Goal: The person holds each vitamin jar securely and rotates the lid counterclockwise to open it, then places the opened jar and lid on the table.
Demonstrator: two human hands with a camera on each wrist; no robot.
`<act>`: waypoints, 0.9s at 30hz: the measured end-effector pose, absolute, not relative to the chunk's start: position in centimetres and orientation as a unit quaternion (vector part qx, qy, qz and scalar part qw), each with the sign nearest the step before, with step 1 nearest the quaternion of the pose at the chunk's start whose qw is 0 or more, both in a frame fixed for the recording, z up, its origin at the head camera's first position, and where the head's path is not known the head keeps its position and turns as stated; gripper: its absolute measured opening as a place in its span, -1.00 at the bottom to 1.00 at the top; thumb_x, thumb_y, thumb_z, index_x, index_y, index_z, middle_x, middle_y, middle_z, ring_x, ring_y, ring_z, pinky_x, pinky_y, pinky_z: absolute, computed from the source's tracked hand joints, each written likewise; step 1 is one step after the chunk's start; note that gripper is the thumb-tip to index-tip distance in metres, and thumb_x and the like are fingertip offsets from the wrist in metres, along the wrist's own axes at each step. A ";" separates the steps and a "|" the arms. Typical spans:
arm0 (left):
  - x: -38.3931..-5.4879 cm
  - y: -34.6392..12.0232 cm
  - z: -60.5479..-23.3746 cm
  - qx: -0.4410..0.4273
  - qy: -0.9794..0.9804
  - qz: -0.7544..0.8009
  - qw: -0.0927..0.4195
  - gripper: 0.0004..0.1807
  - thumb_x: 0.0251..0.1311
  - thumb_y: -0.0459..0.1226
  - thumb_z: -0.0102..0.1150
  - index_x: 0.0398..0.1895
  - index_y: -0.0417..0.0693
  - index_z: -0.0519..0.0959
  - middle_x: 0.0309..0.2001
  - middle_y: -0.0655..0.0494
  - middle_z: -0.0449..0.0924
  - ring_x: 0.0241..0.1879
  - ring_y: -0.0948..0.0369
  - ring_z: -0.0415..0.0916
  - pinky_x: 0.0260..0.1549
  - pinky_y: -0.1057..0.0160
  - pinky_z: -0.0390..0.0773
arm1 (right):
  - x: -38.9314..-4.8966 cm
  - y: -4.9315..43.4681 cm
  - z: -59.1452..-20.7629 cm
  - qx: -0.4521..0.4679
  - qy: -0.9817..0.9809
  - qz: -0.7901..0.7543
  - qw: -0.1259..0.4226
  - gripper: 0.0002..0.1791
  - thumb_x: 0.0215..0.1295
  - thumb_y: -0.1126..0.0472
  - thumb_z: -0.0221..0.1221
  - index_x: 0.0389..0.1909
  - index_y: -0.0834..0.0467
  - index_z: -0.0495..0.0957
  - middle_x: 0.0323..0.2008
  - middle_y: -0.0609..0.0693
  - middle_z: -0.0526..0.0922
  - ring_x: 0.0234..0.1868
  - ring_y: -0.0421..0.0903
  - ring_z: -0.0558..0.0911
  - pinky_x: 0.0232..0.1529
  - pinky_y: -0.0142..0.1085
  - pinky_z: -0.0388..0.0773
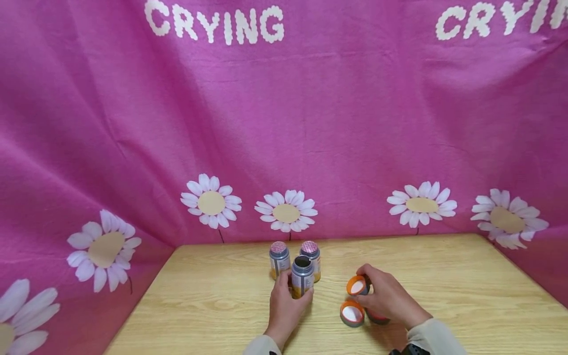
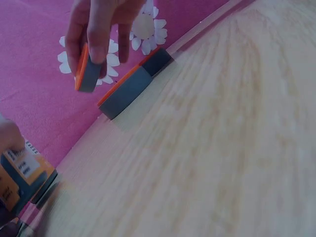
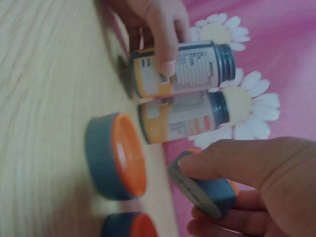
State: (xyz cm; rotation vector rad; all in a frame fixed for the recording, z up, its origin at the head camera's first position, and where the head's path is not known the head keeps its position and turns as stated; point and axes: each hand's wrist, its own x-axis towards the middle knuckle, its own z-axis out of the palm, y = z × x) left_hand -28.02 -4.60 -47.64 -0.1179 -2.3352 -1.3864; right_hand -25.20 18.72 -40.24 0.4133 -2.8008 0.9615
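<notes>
My left hand [image 1: 286,308] grips a grey-and-orange labelled bottle [image 1: 302,281], upright and uncapped, its dark mouth facing up. Behind it stand two more uncapped bottles, one at back left [image 1: 279,262] and one at back right [image 1: 316,259], each with a pinkish patterned seal across its top. To the right, my right hand [image 1: 388,296] pinches a dark grey cap [image 3: 210,190] with an orange inside, held on its side above the table. Below that hand a second cap [image 1: 352,314] lies inside-up, its white liner showing. A third cap [image 1: 378,318] sits beside it, partly covered by the hand.
A light wood table [image 1: 213,296] carries everything. Along its far edge and sides hangs a pink cloth [image 1: 346,123] printed with white daisies and letters. On the right wrist is a dark band [image 1: 410,349].
</notes>
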 end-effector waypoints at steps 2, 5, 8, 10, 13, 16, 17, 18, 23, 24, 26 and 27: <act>-28.1 -4.5 -47.6 -0.033 -0.842 -0.496 0.209 -0.44 -0.10 -0.18 0.50 -0.01 -0.01 0.46 -0.07 0.16 0.53 -0.06 0.18 0.51 0.00 0.07 0.49 | -25.4 18.9 -40.7 0.130 -0.933 0.327 0.073 -0.53 -0.08 0.23 0.47 -0.13 0.17 0.50 -0.32 -0.05 0.61 -0.29 -0.14 0.51 -0.18 -0.15 0.46; -28.2 -4.5 -47.6 -0.023 -0.847 -0.488 0.212 -0.45 -0.10 -0.20 0.50 -0.02 -0.04 0.47 -0.06 0.11 0.55 -0.04 0.12 0.52 0.01 0.02 0.49 | -25.6 19.1 -41.4 0.118 -0.930 0.340 0.066 -0.55 -0.04 0.24 0.45 -0.12 0.16 0.50 -0.31 -0.04 0.63 -0.28 -0.13 0.55 -0.20 -0.15 0.48; -28.2 -4.6 -47.6 -0.018 -0.849 -0.480 0.219 -0.45 -0.11 -0.20 0.50 -0.02 -0.08 0.48 -0.07 0.07 0.57 -0.05 0.09 0.53 0.00 0.00 0.49 | -25.9 19.3 -41.9 0.106 -0.929 0.350 0.056 -0.55 -0.01 0.24 0.44 -0.09 0.15 0.50 -0.28 -0.02 0.65 -0.25 -0.09 0.59 -0.21 -0.13 0.51; -28.3 -4.6 -47.6 -0.017 -0.850 -0.478 0.222 -0.45 -0.11 -0.21 0.50 -0.02 -0.09 0.48 -0.07 0.05 0.58 -0.05 0.08 0.54 0.00 0.00 0.48 | -26.1 19.4 -42.3 0.101 -0.930 0.350 0.052 -0.54 -0.01 0.24 0.44 -0.07 0.15 0.50 -0.27 -0.01 0.65 -0.25 -0.08 0.60 -0.23 -0.13 0.51; -28.4 -4.6 -47.6 -0.017 -0.850 -0.477 0.222 -0.44 -0.10 -0.21 0.50 -0.01 -0.10 0.48 -0.06 0.03 0.59 -0.05 0.07 0.54 0.01 -0.01 0.48 | -26.3 19.5 -42.6 0.105 -0.932 0.341 0.054 -0.52 -0.01 0.21 0.45 -0.06 0.15 0.51 -0.29 -0.03 0.65 -0.28 -0.10 0.58 -0.26 -0.14 0.50; -28.4 -4.6 -47.7 -0.017 -0.852 -0.475 0.219 -0.44 -0.10 -0.21 0.50 0.00 -0.11 0.48 -0.05 0.03 0.60 -0.05 0.06 0.55 0.01 -0.01 0.48 | -26.4 19.6 -42.8 0.109 -0.934 0.334 0.059 -0.52 -0.02 0.18 0.45 -0.06 0.16 0.52 -0.32 -0.04 0.64 -0.32 -0.12 0.55 -0.28 -0.16 0.47; -28.4 -4.6 -47.7 -0.017 -0.852 -0.476 0.219 -0.44 -0.10 -0.21 0.50 0.01 -0.11 0.48 -0.05 0.02 0.60 -0.05 0.06 0.55 0.01 -0.01 0.48 | -26.4 19.6 -42.8 0.109 -0.935 0.331 0.059 -0.52 -0.02 0.17 0.46 -0.07 0.15 0.52 -0.32 -0.04 0.64 -0.31 -0.12 0.54 -0.27 -0.16 0.47; -28.4 -4.6 -47.6 -0.017 -0.852 -0.476 0.219 -0.44 -0.10 -0.21 0.49 0.01 -0.12 0.48 -0.05 0.02 0.60 -0.05 0.05 0.55 0.01 -0.01 0.48 | -26.4 19.7 -42.8 0.106 -0.936 0.329 0.059 -0.53 -0.02 0.16 0.46 -0.08 0.14 0.52 -0.32 -0.04 0.64 -0.31 -0.12 0.54 -0.27 -0.16 0.47; -28.4 -4.7 -47.6 -0.011 -0.849 -0.484 0.213 -0.43 -0.09 -0.21 0.49 0.02 -0.13 0.49 -0.05 0.01 0.60 -0.04 0.04 0.56 0.02 -0.01 0.48 | -26.6 19.7 -42.9 0.103 -0.941 0.319 0.055 -0.52 0.00 0.14 0.45 -0.07 0.15 0.52 -0.28 -0.03 0.64 -0.28 -0.09 0.53 -0.24 -0.14 0.46; -28.3 -4.7 -47.6 -0.010 -0.848 -0.486 0.210 -0.43 -0.08 -0.22 0.49 0.03 -0.13 0.49 -0.04 0.01 0.60 -0.04 0.04 0.55 0.03 -0.02 0.48 | -26.6 19.7 -42.9 0.102 -0.941 0.319 0.054 -0.52 0.00 0.14 0.45 -0.06 0.16 0.52 -0.28 -0.03 0.63 -0.28 -0.09 0.53 -0.24 -0.14 0.47; -28.3 -4.7 -47.6 -0.008 -0.846 -0.491 0.206 -0.43 -0.08 -0.22 0.49 0.04 -0.12 0.48 -0.02 0.00 0.60 -0.02 0.04 0.55 0.04 -0.03 0.47 | -26.6 19.8 -42.9 0.100 -0.940 0.321 0.054 -0.52 0.00 0.14 0.45 -0.06 0.17 0.52 -0.29 -0.03 0.63 -0.28 -0.09 0.52 -0.23 -0.14 0.46; -28.3 -4.6 -47.6 -0.008 -0.846 -0.493 0.204 -0.43 -0.07 -0.23 0.49 0.04 -0.12 0.48 -0.01 0.00 0.60 -0.01 0.03 0.55 0.05 -0.03 0.47 | -26.6 19.8 -43.0 0.100 -0.941 0.320 0.055 -0.52 0.01 0.15 0.45 -0.06 0.18 0.52 -0.29 -0.03 0.62 -0.29 -0.09 0.52 -0.23 -0.14 0.46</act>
